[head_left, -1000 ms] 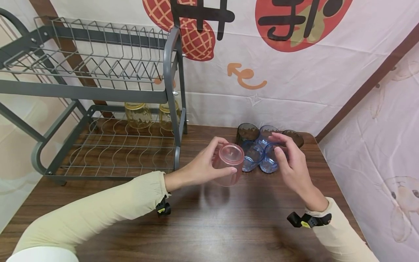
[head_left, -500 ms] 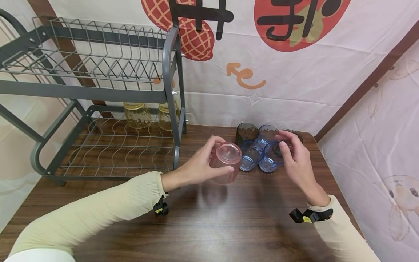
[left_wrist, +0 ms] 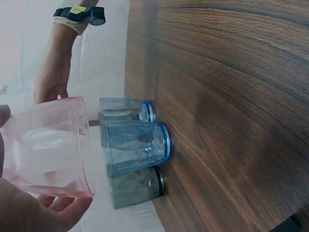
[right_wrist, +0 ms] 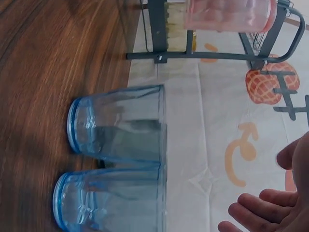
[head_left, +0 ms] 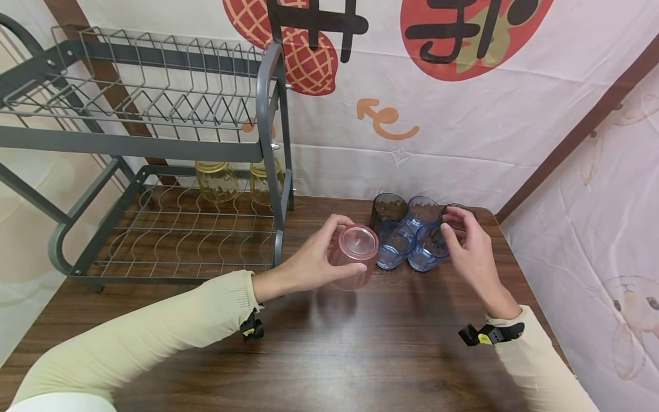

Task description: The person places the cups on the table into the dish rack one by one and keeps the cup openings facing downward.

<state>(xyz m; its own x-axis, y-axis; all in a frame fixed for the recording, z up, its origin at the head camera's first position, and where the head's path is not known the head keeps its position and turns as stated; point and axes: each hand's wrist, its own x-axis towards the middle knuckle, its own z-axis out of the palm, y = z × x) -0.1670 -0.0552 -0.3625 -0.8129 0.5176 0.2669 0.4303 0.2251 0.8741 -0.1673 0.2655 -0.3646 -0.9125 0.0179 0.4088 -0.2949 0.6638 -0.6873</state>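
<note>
My left hand (head_left: 311, 260) grips a pink glass (head_left: 355, 257) above the table, fingers and thumb around its sides. In the left wrist view the pink glass (left_wrist: 46, 150) has its wide mouth turned down toward the tabletop. My right hand (head_left: 472, 252) hovers at the right of a group of upright glasses and holds nothing; in the right wrist view its fingers (right_wrist: 260, 212) are loosely extended. Nearest to it is a blue glass (head_left: 423, 258). Beside that stand another blue glass (head_left: 391, 256), a third blue one (head_left: 423, 209) behind, and a smoky dark glass (head_left: 387, 210).
A grey two-tier dish rack (head_left: 206, 150) stands on the left of the wooden table (head_left: 329, 355). On its lower shelf are two yellow glasses (head_left: 216, 183), upside down at the back. Another dark glass (head_left: 453, 207) shows partly behind my right hand. A printed cloth (head_left: 329, 126) hangs behind.
My right hand has drawn back to the right from over the front blue glass. The left hand has shifted slightly left with the pink glass.
</note>
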